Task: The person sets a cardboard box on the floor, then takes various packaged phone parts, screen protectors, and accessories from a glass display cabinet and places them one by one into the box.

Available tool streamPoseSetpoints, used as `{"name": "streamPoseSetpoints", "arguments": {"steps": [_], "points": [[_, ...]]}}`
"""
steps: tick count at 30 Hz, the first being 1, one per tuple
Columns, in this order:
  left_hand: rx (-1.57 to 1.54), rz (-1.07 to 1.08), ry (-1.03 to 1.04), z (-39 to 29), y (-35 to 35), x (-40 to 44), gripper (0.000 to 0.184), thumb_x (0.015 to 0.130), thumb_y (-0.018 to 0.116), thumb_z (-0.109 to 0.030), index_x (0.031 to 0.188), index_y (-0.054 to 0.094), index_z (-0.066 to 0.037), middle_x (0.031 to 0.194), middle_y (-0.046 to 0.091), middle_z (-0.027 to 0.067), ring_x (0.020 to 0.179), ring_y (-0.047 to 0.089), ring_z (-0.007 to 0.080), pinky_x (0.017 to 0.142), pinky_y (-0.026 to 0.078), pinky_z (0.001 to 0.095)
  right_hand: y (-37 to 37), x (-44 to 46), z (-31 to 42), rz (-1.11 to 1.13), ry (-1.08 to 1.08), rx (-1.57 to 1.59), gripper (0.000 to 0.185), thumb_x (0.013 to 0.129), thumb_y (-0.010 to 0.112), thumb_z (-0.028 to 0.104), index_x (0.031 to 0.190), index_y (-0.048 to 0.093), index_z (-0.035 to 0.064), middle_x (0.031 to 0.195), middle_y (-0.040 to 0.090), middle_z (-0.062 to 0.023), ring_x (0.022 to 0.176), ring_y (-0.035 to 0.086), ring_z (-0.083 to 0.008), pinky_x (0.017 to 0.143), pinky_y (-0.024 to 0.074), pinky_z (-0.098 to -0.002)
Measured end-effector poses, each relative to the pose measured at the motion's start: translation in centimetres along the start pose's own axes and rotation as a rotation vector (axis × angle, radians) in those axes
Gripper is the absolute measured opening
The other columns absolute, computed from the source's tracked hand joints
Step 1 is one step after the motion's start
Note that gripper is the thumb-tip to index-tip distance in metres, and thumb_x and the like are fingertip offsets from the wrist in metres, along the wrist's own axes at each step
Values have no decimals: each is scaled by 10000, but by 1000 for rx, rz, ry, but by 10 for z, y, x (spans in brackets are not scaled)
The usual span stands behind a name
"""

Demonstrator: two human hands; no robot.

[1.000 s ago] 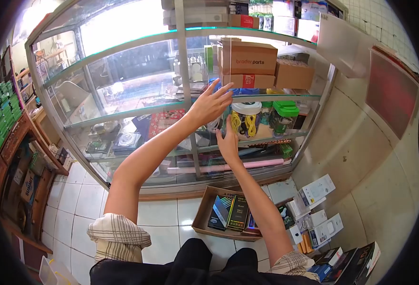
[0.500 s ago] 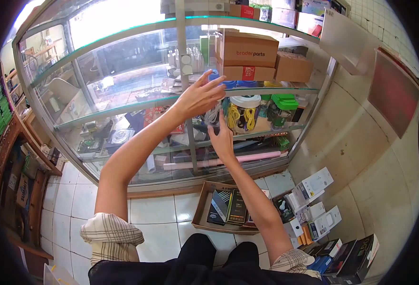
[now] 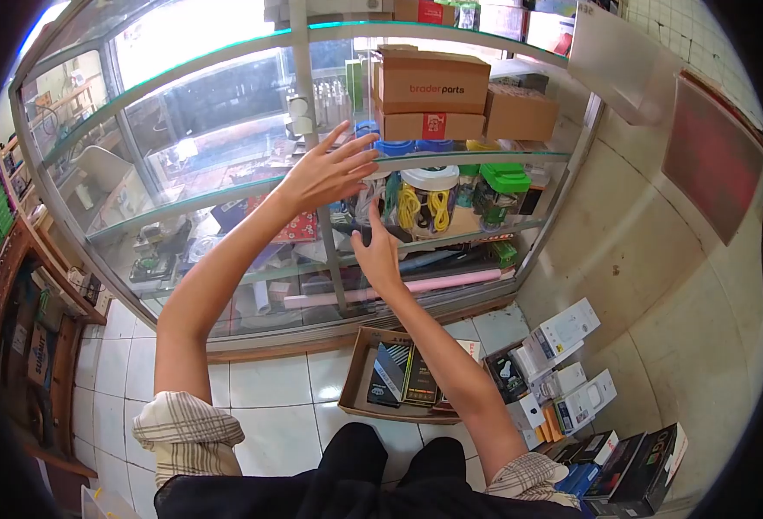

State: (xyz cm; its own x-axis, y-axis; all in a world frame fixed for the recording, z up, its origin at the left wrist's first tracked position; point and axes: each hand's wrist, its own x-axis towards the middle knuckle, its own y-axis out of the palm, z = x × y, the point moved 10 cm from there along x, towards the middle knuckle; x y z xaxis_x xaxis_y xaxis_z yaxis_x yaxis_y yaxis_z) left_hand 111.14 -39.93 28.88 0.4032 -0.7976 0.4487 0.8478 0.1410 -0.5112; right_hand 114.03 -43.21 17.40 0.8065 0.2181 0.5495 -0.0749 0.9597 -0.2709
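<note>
My left hand (image 3: 328, 170) has its fingers spread at the sliding glass door edge of the display cabinet (image 3: 298, 78), level with a shelf edge. Lower and to the right, my right hand (image 3: 376, 253) is raised with thumb and forefinger apart, nothing visible between them. Just right of it, behind the shelf front, stands a jar with a white lid (image 3: 430, 178) and yellow cables. A green-lidded jar (image 3: 504, 178) is beside that one. Above my hands, a brown "braderparts" box (image 3: 433, 85) rests on a flatter carton (image 3: 424, 126). Whether my fingertips touch the glass, I cannot tell.
An open cardboard box (image 3: 357, 381) holding several dark packages lies on the tiled floor. White product boxes (image 3: 566, 329) and black boxes (image 3: 649, 471) stand at the right wall. A wooden shelf unit (image 3: 20, 285) is at the left. A pink roll (image 3: 450, 280) lies low in the cabinet.
Both hands have shifted left in the view and stay spread. The cabinet and its contents also appear further left as the camera view moves.
</note>
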Motion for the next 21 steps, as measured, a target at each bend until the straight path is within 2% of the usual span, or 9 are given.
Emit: {"name": "streamPoseSetpoints", "arguments": {"steps": [3,5,6,8,13,16,18,19,21], "points": [[-31,17,-42,9,-1,-12,328,767,604,-347,1039,554,-169,1211,456,-33,1256,299,143,1082,144,480,16,-1,1,40,-13,50,639,763,512,58,1320,221,-53,1313,308,-281,1192,354,-378,968,333,-363],[-31,19,-51,13,0,-19,322,768,605,-341,1041,552,-179,1245,434,-45,1255,301,139,1083,139,482,16,-5,16,-116,-222,-22,627,771,520,64,1326,244,-31,1252,372,-310,1176,394,-361,945,349,-351],[-30,17,-62,15,-2,-25,317,768,607,-335,1044,550,-189,1279,412,-57,1254,304,136,1084,134,483,19,-6,20,-108,-219,-13,627,771,520,64,1326,244,-31,1252,372,-310,1176,394,-361,945,349,-351],[-40,27,-56,16,0,-30,321,763,613,-333,1050,545,-204,1303,390,-65,1258,300,135,1086,125,487,26,-4,16,-58,-116,1,621,779,503,51,1331,231,-33,1333,276,-286,1259,264,-353,1003,284,-346],[-10,28,-56,17,7,-31,367,743,635,-327,1082,523,-243,1344,349,-75,1273,280,130,1088,95,497,26,-7,18,-60,-209,-32,643,779,484,48,1344,187,-29,1330,216,-337,1233,250,-445,1004,273,-396],[-41,-15,-80,13,-3,-27,438,724,654,-289,1134,502,-255,1351,345,-43,1286,265,159,1083,84,508,19,-4,18,8,-217,-56,621,786,486,57,1335,213,-38,1339,234,-309,1243,253,-424,1018,249,-398],[-222,-54,-257,21,-19,-18,520,711,665,-239,1193,472,-237,1351,348,-1,1291,260,213,1070,81,522,-2,6,32,-22,-264,-178,612,792,497,58,1337,232,-23,1364,253,-245,1279,242,-348,1032,229,-362],[-204,-66,-255,20,-28,-8,520,711,665,-239,1193,472,-237,1351,348,-1,1291,260,213,1070,81,522,-20,16,48,-53,-290,-148,591,801,495,61,1335,252,-11,1375,257,-209,1278,251,-334,1036,220,-363],[-315,-201,-413,41,-57,10,530,757,614,-213,1244,415,-143,1335,362,69,1286,269,254,1060,91,508,-60,46,90,-83,-350,-146,580,805,489,64,1333,259,-8,1373,259,-209,1267,257,-352,1031,226,-384]]}}
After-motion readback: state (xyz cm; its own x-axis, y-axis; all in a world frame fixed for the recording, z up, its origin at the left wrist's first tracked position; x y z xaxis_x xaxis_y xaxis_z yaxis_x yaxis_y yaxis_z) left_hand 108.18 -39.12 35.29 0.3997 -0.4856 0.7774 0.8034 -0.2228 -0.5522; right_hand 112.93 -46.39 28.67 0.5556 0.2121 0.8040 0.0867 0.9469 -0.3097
